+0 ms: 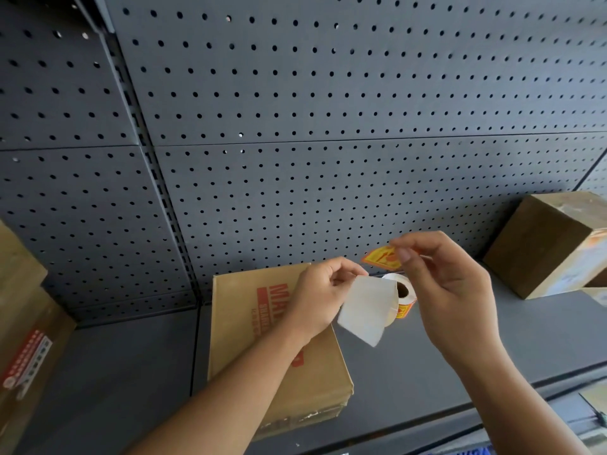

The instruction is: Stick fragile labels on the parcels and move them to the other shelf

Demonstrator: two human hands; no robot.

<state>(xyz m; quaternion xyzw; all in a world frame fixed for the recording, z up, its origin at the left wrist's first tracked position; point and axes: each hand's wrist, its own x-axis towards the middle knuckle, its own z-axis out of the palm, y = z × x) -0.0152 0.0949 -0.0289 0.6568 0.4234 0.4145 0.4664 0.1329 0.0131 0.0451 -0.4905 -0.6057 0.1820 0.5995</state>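
Grey metal shelf (460,343), dark perforated back panel (328,126). Flat brown cardboard parcel (262,349) lies mid-shelf. Left hand (320,297) pinches the white backing strip (368,307) of the label roll (403,292). Right hand (450,284), fingers curled, pinches a peeled yellow-red label (381,257), probably the fragile mark, above the shelf.

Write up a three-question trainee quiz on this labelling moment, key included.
1. What does the right hand pinch? A) a peeled label B) a marker C) a knife
2. True or false: the peeled label is already stuck on the box with red print.
3. Fill in: the left hand grips the white backing strip trailing from the label ____.
Key: 1 A; 2 false; 3 roll.
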